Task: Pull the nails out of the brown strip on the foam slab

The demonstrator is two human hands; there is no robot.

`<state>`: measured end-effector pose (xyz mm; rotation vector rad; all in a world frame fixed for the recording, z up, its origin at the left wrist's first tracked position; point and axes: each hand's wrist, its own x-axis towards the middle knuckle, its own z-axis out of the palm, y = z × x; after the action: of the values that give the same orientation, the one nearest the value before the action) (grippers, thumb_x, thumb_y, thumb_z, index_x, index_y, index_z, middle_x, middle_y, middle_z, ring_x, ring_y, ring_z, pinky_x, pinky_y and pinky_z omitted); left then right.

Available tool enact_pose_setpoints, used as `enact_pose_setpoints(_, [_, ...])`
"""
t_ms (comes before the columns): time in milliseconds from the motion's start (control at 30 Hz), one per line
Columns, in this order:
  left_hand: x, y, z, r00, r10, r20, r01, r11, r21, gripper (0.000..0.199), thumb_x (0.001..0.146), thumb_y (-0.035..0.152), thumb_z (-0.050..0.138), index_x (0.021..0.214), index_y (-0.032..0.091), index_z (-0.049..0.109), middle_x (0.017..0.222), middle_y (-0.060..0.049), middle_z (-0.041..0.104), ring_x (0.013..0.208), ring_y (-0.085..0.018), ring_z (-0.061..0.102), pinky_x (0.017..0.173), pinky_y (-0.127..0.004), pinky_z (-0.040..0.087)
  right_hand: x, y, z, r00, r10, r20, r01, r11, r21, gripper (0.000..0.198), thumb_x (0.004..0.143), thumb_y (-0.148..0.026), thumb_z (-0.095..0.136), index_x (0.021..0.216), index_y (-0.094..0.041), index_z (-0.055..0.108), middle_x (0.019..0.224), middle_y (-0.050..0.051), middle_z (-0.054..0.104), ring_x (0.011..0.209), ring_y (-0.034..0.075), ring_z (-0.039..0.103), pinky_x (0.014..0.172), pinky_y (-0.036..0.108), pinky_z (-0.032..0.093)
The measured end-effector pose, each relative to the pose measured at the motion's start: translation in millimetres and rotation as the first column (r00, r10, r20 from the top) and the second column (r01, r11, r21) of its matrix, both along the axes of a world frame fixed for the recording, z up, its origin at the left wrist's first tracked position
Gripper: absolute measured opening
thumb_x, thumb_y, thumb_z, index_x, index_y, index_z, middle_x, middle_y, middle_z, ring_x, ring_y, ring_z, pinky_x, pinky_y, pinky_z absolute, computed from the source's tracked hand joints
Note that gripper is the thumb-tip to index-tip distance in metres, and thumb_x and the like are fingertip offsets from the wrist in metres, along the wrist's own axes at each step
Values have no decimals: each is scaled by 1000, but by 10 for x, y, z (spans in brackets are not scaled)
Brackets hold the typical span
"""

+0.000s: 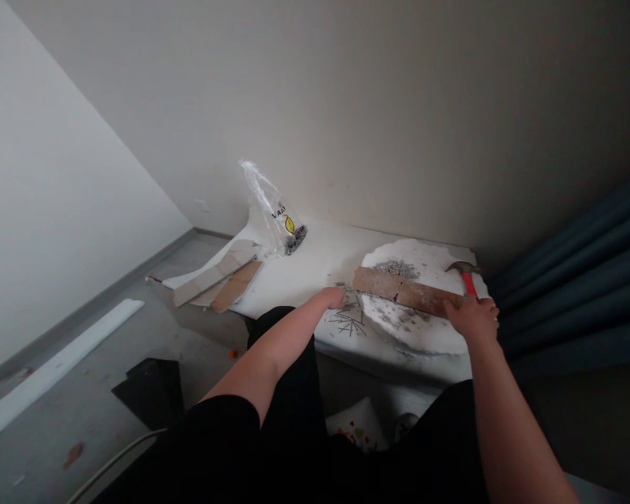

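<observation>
My right hand [472, 322] is closed round the red handle of a claw hammer [469, 281], its metal head tilted up and away from me. The same hand is at the right end of a narrow brown wooden board [399, 290], which lies across a round white slab [435, 255] strewn with grey bits. Beside the slab's left edge, my left hand [334, 297] rests low over the white surface with its fingers curled together. Loose nails [349, 319] lie scattered just by it. Whatever its fingers pinch is too small to make out.
A clear plastic bag [273, 210] with dark contents stands at the back of the white table [304, 280]. Board pieces [236, 285] lie at its left end. On the floor are a long white strip [57, 364] and a black object [152, 388]. A dark curtain [567, 280] hangs at right.
</observation>
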<state>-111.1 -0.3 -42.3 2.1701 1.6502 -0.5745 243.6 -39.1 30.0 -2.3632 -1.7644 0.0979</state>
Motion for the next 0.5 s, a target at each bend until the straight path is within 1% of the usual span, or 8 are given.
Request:
enact_pose_setpoints(100, [49,26,-42,1000,-11,-3,11,1000,6,37,87,38,64,112,13,74,118,-16,73,107,-30,69,91,-34,53,-120,-13,138,997,74,-5,-74,997,12,67,92,-57,48,143,-13,51,138,28,42,127,46,44,94,57,44])
enact_pose_setpoints(200, [86,40,-89,1000,-12,10,12,1000,25,33,85,31,67,111,13,74,117,-17,73,106,-29,69,90,-33,54,-224,-46,197,990,137,26,-137,991,-4,65,92,-57,50,140,-13,53,137,27,43,125,44,46,94,54,44])
enact_pose_setpoints(267, [107,38,-101,1000,-17,8,17,999,30,31,84,28,66,110,12,74,117,-17,73,106,-29,69,90,-33,54,-292,-69,191,984,170,58,-169,985,-21,62,92,-56,51,136,-12,56,134,27,45,123,43,48,92,52,45])
enact_pose_setpoints(333, [123,28,-94,1000,-25,0,25,999,35,31,83,28,67,109,14,75,117,-16,73,106,-28,69,90,-33,54,-358,-87,164,974,209,86,-209,978,-13,57,93,-54,52,132,-13,58,132,25,48,121,42,49,90,50,46])
enact_pose_setpoints(500, [138,14,-57,1000,-15,13,14,1000,21,32,79,30,70,108,16,75,116,-13,74,105,-27,70,91,-32,55,-460,-118,75,946,295,133,-300,954,18,54,93,-52,53,131,-14,59,127,24,52,121,40,48,92,48,44])
